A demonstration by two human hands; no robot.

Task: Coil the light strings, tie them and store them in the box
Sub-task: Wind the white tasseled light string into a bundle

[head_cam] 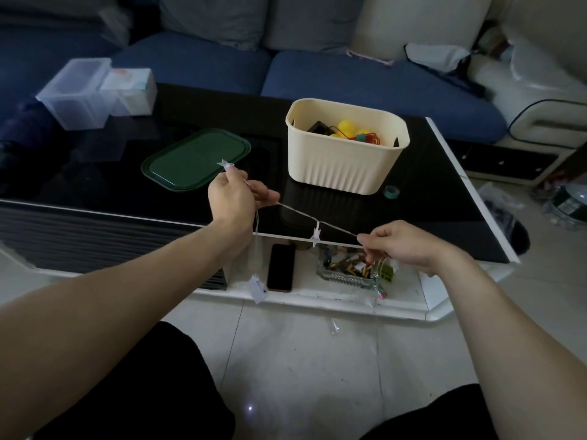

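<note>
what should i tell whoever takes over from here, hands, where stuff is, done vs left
Left hand pinches one end of the star light string, a star poking above its fingers.
Right hand pinches the string further along; the rest hangs toward the floor.
Cream box stands open on the black table, a coloured ball string already inside. Green lid lies to its left.
Left to do: coil this string, tie it, put it in the box.

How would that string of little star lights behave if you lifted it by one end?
Probably floppy: the light string only runs straight where the left hand and right hand pull it taut, and its free parts dangle. It seems light, since pinching fingers hold it. The loose loops could tangle.
</note>
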